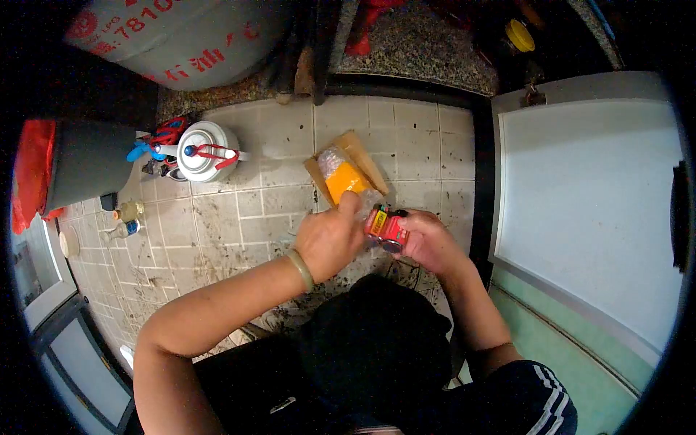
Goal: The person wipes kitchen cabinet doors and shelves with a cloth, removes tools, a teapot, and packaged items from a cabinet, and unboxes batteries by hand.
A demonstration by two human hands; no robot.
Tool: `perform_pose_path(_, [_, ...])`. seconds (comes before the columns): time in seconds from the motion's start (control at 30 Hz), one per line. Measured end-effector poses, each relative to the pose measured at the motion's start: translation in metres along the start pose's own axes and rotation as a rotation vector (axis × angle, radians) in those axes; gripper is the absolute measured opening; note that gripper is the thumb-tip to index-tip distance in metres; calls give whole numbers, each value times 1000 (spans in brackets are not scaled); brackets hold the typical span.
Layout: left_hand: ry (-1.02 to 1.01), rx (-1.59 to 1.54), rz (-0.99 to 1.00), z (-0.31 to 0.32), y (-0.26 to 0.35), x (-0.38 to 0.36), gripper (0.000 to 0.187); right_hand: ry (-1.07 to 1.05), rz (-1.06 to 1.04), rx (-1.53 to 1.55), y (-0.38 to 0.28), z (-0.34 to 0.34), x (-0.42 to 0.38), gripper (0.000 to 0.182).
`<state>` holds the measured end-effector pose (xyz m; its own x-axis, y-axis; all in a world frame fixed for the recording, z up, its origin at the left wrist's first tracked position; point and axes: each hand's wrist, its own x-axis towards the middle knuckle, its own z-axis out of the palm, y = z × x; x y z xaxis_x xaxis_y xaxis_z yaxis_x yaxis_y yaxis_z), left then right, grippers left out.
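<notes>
My right hand (431, 243) grips a small red and black item with a yellow label (387, 228). What kind of item it is I cannot make out. Opposite it, my left hand (330, 239) is closed, thumb forward, on clear plastic wrap (371, 197) at the item's left side. Its fingertips are partly hidden. Just beyond my hands, an orange packet with bubble wrap (342, 177) lies on an opened piece of brown cardboard (366, 161) on the tiled floor.
A metal kettle (207, 148) stands on the stained tile floor (268, 206). Small bottles (125, 221) are at the left, near a grey bin with a red bag (87, 163). A gas cylinder (196, 43) is at the back left; a white panel (587, 174) borders the right.
</notes>
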<state>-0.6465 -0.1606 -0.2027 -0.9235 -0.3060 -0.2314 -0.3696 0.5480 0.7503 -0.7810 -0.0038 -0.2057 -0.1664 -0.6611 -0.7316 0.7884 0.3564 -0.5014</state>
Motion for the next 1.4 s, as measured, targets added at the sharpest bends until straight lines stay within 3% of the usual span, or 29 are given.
perform_pose_path(0.07, [-14, 6, 3, -1, -1, -2, 36, -167, 126, 69, -5, -4, 2, 34])
perform_pose_path(0.2, [-10, -54, 23, -1, -8, -8, 41, -221, 136, 132, -8, 6, 9, 34])
perform_pose_path(0.37, [63, -86, 26, -1, -14, -11, 41, 71, -108, 169, 17, 19, 13, 40])
perform_pose_path(0.5, [85, -81, 8, -5, -8, -9, 40, 153, -258, 317, 39, 33, 18, 35])
perform_pose_path(0.6, [63, -48, -23, -3, 0, -9, 37, 210, -373, 264, 39, 36, 20, 35])
perform_pose_path(0.67, [81, -20, -24, 5, 6, -5, 35, 272, -424, 43, 36, 41, 21, 32])
perform_pose_path(0.73, [87, -87, -47, 10, 2, -5, 41, 319, -418, -395, 30, 32, 19, 31])
perform_pose_path(0.83, [-37, -289, -115, 19, 1, -2, 39, 231, -476, -327, 39, 19, 27, 34])
perform_pose_path(0.9, [-105, -251, -180, 6, 8, 3, 35, 225, -491, -276, 49, 5, 33, 40])
perform_pose_path(0.93, [180, -202, 93, 39, -12, 7, 35, 343, -475, -191, 49, 10, 37, 43])
perform_pose_path(1.0, [145, -142, -14, 24, -5, 4, 36, 199, -436, -309, 50, -7, 40, 46])
perform_pose_path(1.1, [226, -140, 20, 32, -4, 3, 38, 223, -502, -274, 52, -4, 45, 45])
perform_pose_path(1.2, [132, -107, -29, 40, -6, 15, 33, 252, -661, -413, 57, -21, 59, 45])
perform_pose_path(1.23, [68, -67, -69, 37, -8, 12, 32, 176, -624, -324, 54, -10, 59, 44])
perform_pose_path(1.27, [27, -199, -148, 51, -12, 18, 28, 178, -574, -369, 48, -8, 46, 42])
perform_pose_path(1.3, [-72, -123, -117, 18, -3, 3, 28, 276, -637, -490, 51, -13, 48, 38])
perform_pose_path(1.33, [-56, -208, -110, 13, -6, -3, 27, 380, -561, -623, 43, -3, 46, 31])
perform_pose_path(1.37, [-15, -135, -109, 7, -4, -3, 28, 301, -633, -582, 41, 4, 44, 34])
perform_pose_path(1.4, [60, -186, -25, 13, -7, -7, 31, 324, -570, -696, 27, 19, 33, 34])
